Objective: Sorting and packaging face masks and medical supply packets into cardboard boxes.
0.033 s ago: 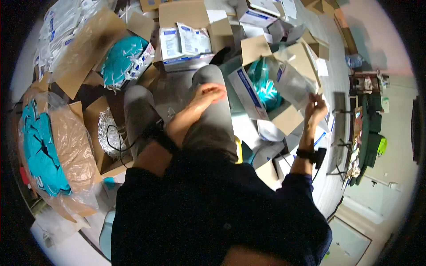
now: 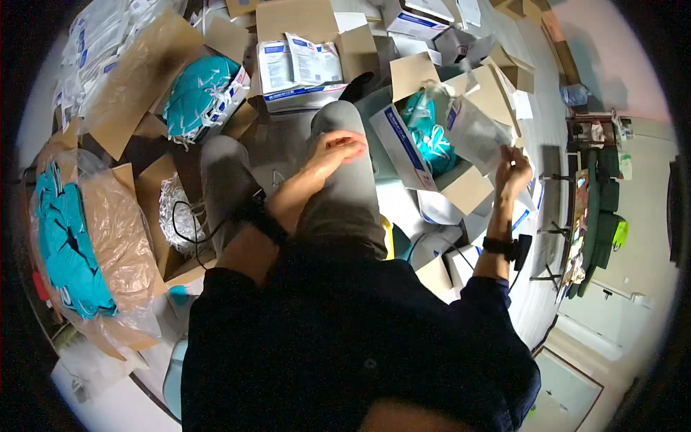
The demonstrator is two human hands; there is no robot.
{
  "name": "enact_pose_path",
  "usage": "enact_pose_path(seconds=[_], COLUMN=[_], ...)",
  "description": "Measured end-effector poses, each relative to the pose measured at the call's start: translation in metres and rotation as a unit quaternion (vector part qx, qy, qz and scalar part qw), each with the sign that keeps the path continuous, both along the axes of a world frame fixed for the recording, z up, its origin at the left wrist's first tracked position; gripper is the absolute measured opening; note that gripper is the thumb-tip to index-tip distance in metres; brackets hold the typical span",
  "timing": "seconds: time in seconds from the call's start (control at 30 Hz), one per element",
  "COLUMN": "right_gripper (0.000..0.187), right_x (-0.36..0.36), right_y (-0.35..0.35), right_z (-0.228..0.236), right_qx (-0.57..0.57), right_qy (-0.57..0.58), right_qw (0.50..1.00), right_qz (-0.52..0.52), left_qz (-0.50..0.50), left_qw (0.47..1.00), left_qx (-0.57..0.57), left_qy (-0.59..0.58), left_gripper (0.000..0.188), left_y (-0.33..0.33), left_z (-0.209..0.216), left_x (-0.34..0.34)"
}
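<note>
My right hand (image 2: 513,171) is closed in a pinch on the lower corner of a clear plastic bag (image 2: 476,135) with a printed patch. The bag slants over the open carton (image 2: 404,150) on the right, which holds teal bundles (image 2: 434,144) with shiny wrapping. Over my knee, my left hand (image 2: 338,150) hangs with its fingers curled together, and nothing shows in it.
An open carton (image 2: 302,99) of flat printed packets (image 2: 314,61) stands ahead. Left of it are teal items with white ties (image 2: 199,93). Farther left, a clear bag (image 2: 119,237) holds teal pieces (image 2: 72,245) beside a carton of white strips (image 2: 180,216).
The plastic bag has shifted slightly over the carton, and its upper end stands out more clearly. My right hand has moved a little down and right; my left hand stays over the knee.
</note>
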State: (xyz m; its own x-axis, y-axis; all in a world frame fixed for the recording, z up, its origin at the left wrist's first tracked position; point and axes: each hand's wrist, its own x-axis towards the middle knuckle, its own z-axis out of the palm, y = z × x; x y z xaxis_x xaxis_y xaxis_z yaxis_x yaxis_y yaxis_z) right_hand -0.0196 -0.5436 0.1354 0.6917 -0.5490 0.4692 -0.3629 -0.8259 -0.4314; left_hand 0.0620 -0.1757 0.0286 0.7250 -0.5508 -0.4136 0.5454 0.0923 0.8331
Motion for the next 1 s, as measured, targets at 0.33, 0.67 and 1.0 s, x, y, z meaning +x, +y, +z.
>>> enact_pose_path(seconds=[0.33,0.67,1.0], right_gripper=[0.019,0.028,0.020], right_x=[-0.018,0.038,0.081], right_y=[-0.013,0.111,0.283], right_z=[-0.002,-0.047,-0.108], right_qx=[-0.161,0.732,0.699], right_qy=[0.030,-0.175,0.081], right_qw=[0.985,0.636,0.637], right_qz=[-0.053,0.169,0.315], left_qz=[-0.015,-0.002,0.406], left_qw=[1.000,0.980,0.875], left_qx=[-0.001,-0.036,0.093], left_qy=[0.011,-0.197,-0.246], left_gripper=[0.023,0.098,0.030], left_y=[0.002,-0.015,0.070], left_z=[-0.003,0.049,0.029], left_x=[-0.012,-0.028,0.002])
